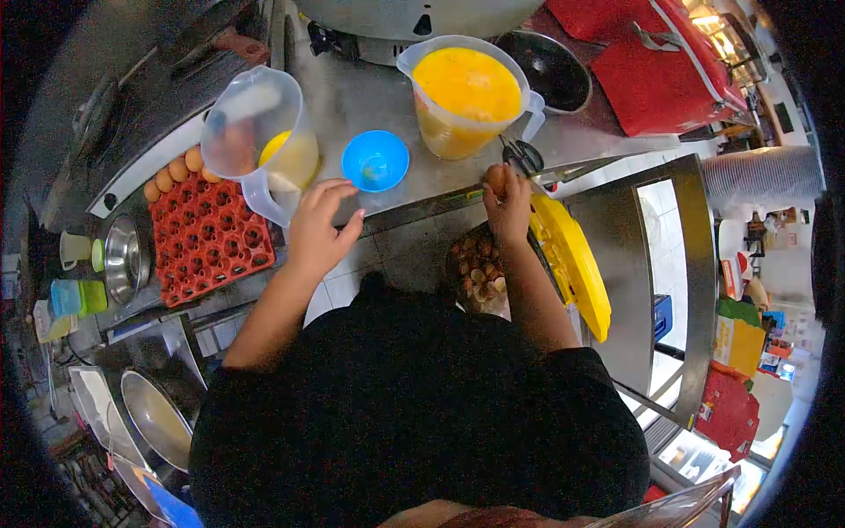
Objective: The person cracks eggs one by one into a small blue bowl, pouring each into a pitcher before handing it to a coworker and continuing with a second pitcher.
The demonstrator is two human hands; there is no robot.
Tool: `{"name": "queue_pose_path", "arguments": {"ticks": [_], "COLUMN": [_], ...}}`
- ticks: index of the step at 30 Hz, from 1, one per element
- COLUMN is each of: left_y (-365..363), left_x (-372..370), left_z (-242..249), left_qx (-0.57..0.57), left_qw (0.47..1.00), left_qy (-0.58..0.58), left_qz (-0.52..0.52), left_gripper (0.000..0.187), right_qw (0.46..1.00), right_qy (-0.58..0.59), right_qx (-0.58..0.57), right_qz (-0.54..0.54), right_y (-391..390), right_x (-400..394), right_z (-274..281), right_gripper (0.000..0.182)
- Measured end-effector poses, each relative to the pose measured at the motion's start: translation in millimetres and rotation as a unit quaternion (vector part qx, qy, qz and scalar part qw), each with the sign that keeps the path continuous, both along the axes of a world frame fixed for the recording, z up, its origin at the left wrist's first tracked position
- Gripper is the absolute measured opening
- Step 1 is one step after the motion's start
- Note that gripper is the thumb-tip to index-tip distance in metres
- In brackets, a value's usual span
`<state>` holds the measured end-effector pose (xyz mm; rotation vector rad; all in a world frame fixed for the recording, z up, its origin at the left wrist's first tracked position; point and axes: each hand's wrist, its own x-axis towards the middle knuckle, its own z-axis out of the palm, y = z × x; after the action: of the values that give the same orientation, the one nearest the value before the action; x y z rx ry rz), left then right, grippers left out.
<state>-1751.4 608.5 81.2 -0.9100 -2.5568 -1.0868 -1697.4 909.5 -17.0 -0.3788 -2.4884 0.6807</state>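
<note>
I see my left hand [319,227] spread and released, fingertips beside the clear plastic jug's handle [264,204] | my right hand [509,207] raised, grasping one brown egg [495,179] at the steel counter edge [414,211] | two jugs, one small blue bowl [375,161], five eggs in the red tray [209,239].
</note>
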Motion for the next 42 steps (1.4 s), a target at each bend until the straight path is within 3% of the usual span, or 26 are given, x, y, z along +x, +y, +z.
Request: {"name": "queue_pose_path", "arguments": {"ticks": [6,7,9,12,15,18,21,24,27,30,33,36,39,42], "left_y": [0.2,1.0,3.9,13.5,26.9,39.4,43.0,39.3,33.4,28.9,23.8,21.1,19.3,18.7], "left_x": [-2.9,-3.8,-5.8,-13.1,-32.9,-53.7,-70.1,-80.6,-78.4,-78.4,-80.8,-73.2,-73.6,-73.5], "left_z": [-4.7,-4.9,-5.1,2.1,-8.3,-12.7,-22.4,-21.6,-14.8,-22.5,-35.9,-19.7,-20.4,-19.5], "left_qx": [-0.005,0.014,0.050,0.125,0.182,0.216,0.222,0.181,0.173,0.178,0.192,0.086,0.065,0.062], "left_qw": [1.000,0.999,0.995,0.969,0.956,0.934,0.913,0.909,0.929,0.939,0.949,0.967,0.959,0.956], "left_qy": [-0.010,-0.035,-0.085,-0.210,-0.219,-0.263,-0.319,-0.367,-0.322,-0.292,-0.248,-0.240,-0.275,-0.284], "left_qz": [0.010,0.005,-0.003,-0.031,-0.073,-0.104,-0.124,-0.075,-0.065,-0.038,-0.030,0.024,0.017,0.025], "left_gripper": [0.028,0.028,0.028,0.031,0.039,0.046,0.048,0.044,0.040,0.036,0.036,0.036,0.037,0.037], "right_qw": [0.998,0.980,0.878,0.671,0.613,0.600,0.641,0.718,0.789,0.791,0.809,0.779,0.786,0.808], "right_qy": [0.003,-0.012,-0.042,0.015,-0.093,-0.207,-0.243,-0.299,-0.317,-0.213,-0.221,-0.275,-0.283,-0.281], "right_qx": [-0.056,-0.201,-0.476,-0.739,-0.774,-0.734,-0.680,-0.597,-0.481,-0.483,-0.413,-0.436,-0.402,-0.352], "right_qz": [-0.017,-0.001,0.031,0.066,0.126,0.242,0.261,0.198,0.212,0.309,0.355,0.356,0.375,0.381], "right_y": [5.3,4.4,2.6,-43.1,-64.0,-76.8,-85.7,-89.9,-96.3,-99.9,-103.4,-100.9,-92.7,-98.4], "right_x": [-2.2,-2.7,-3.2,-10.3,-31.4,-59.9,-85.5,-102.1,-106.2,-109.8,-106.7,-116.1,-127.9,-120.6], "right_z": [5.9,9.6,17.4,57.5,72.4,84.4,81.5,85.7,100.2,81.2,87.9,84.8,57.6,77.0], "right_gripper": [0.047,0.045,0.041,0.033,0.035,0.037,0.042,0.044,0.046,0.042,0.040,0.044,0.046,0.046]}}
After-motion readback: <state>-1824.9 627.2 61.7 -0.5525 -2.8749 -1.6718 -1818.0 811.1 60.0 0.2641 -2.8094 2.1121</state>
